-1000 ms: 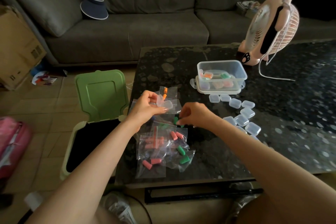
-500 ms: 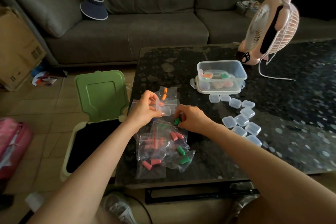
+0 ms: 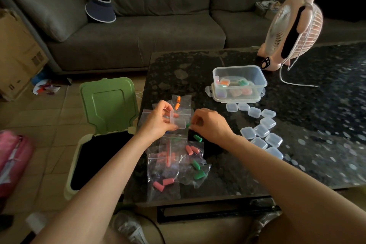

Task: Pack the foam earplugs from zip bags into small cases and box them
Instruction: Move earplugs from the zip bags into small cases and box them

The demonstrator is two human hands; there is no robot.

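Pinching a green earplug (image 3: 188,125), the right hand (image 3: 210,127) has its fingertips clamped on it, just beside the open small case (image 3: 179,123); the left hand (image 3: 158,123) curls its fingers round that case's edges; foam this light probably squashes and springs back; best pinched mid-body, gently.

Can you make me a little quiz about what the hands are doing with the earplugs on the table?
1. True or false: the left hand holds a small clear plastic case.
2. Which colour is the foam earplug that the right hand pinches? A orange, B green, C pink.
3. Fill in: behind and to the right of the clear rectangular plastic box stands a pink desk ____.
Key: 1 true; 2 B; 3 fan.
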